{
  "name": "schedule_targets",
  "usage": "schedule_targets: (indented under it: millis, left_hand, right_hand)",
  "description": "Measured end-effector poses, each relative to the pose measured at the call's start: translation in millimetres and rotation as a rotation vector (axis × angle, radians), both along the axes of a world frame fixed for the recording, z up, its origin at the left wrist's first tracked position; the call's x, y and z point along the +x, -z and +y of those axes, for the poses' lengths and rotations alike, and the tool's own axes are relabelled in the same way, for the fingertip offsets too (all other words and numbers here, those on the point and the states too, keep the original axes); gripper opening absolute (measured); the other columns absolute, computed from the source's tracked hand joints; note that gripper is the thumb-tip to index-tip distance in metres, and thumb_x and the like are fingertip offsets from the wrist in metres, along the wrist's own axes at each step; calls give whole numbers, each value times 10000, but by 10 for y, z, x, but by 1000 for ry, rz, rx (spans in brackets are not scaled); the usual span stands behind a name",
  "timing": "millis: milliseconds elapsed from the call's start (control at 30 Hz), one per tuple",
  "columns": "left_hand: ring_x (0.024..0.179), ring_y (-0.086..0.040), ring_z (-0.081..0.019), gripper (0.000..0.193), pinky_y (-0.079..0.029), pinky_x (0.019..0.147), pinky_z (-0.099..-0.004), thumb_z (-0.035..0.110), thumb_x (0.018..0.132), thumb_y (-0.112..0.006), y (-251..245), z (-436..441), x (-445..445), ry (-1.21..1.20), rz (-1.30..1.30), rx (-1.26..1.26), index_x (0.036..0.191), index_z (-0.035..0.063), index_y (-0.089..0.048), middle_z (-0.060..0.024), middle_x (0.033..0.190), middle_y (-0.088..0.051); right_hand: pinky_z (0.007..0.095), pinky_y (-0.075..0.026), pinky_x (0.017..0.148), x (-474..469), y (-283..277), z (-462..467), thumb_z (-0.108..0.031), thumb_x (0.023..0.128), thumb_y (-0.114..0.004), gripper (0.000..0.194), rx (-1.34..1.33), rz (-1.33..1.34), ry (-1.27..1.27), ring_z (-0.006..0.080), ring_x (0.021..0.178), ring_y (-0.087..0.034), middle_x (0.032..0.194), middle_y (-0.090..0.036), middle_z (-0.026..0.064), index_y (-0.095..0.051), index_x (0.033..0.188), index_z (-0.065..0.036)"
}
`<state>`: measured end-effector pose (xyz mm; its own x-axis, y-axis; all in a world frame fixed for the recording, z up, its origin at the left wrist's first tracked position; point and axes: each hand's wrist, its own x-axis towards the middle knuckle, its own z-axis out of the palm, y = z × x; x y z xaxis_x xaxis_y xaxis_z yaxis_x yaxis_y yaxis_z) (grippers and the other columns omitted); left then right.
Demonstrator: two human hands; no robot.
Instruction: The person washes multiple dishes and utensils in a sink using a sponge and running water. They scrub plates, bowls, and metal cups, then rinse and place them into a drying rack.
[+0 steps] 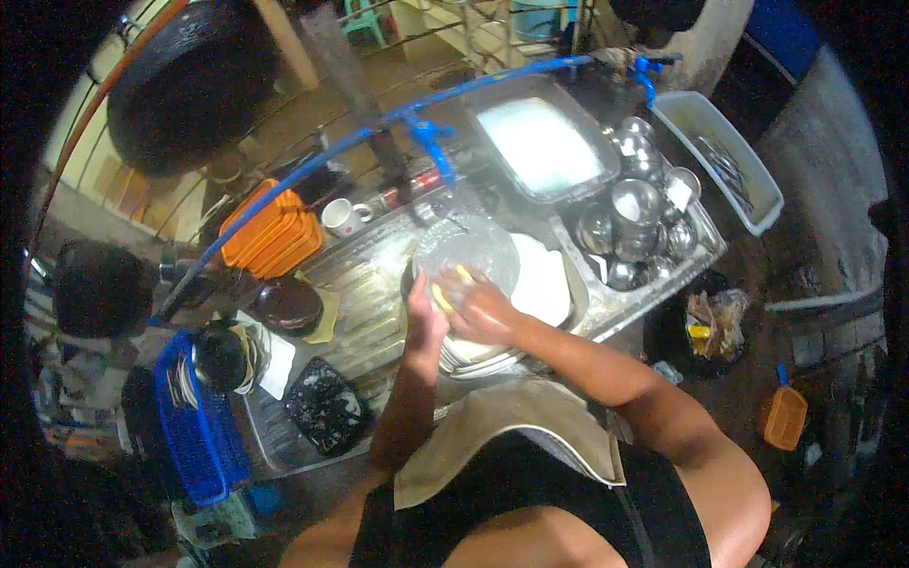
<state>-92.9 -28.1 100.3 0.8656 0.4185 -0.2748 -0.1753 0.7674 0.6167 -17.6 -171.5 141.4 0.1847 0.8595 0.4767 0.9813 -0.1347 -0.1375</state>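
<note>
A round, greyish, wet dish (472, 245) is tilted up over the sink; whether it is glass or plastic I cannot tell. My left hand (426, 319) holds it by its near left edge. Flat against its face is my right hand (479, 305), with a yellow sponge (442, 298) showing at the fingers. Below both hands lies a stack of white plates (483, 362). More white dishes (536, 280) sit just to the right, partly covered by the round dish and my right forearm.
A blue pipe with a tap (429, 135) crosses above the steel sink. Metal cups (635, 213) crowd the right corner, beside a tub of water (543, 149) and a cutlery bin (717, 163). Orange baskets (273, 231), a white mug (341, 216) and a blue basket (199, 426) stand left.
</note>
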Motion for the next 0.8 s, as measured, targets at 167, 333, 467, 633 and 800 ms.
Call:
schedule_targets:
  millis: [167, 333, 467, 633, 800]
  left_hand:
    - [1377, -519, -355, 588, -396, 1173, -540, 440, 1116, -440, -112, 26, -211, 116, -69, -131, 1557, 54, -408, -181, 1508, -526]
    - [1352, -557, -336, 548, -435, 1150, -522, 430, 1116, -446, 83, -66, 66, 81, -93, -208, 1523, 63, -464, -160, 1465, -585]
    - [1294, -597, -320, 513, -483, 1094, -488, 388, 1105, -479, -25, 381, -146, 148, -18, 75, 1444, 5, -512, -186, 1402, -605]
    - [1378, -540, -340, 634, -425, 1160, -535, 473, 1115, -391, -223, 569, -486, 660, 185, -119, 1530, -7, -404, -196, 1482, -552]
    - [1359, -550, -298, 618, -424, 1158, -504, 448, 1103, -475, -494, -32, -455, 256, 72, 230, 1515, -9, -420, -168, 1474, -563]
  right_hand:
    - [544, -339, 1207, 637, 334, -503, -161, 854, -578, 654, 16, -16, 285, 422, 1379, -527, 1480, -536, 291, -495, 1458, 75]
    - [508, -369, 1189, 239, 310, 128, -287, 916, -646, 570, -58, 492, 150, 393, 1402, -498, 1482, -543, 231, -562, 1391, 15]
    - [489, -491, 1052, 3, 244, -179, -263, 905, -738, 376, 91, 227, -144, 359, 1224, -626, 1325, -658, 172, -666, 1218, -66]
    - [477, -539, 870, 427, -245, -627, -243, 934, -755, 305, 133, 808, -18, 372, 956, -699, 1032, -738, 159, -674, 1138, -31]
    - [454, -529, 860, 718, -378, -312, -230, 937, -747, 262, 188, 834, 595, 418, 911, -674, 960, -706, 196, -691, 1011, 15]
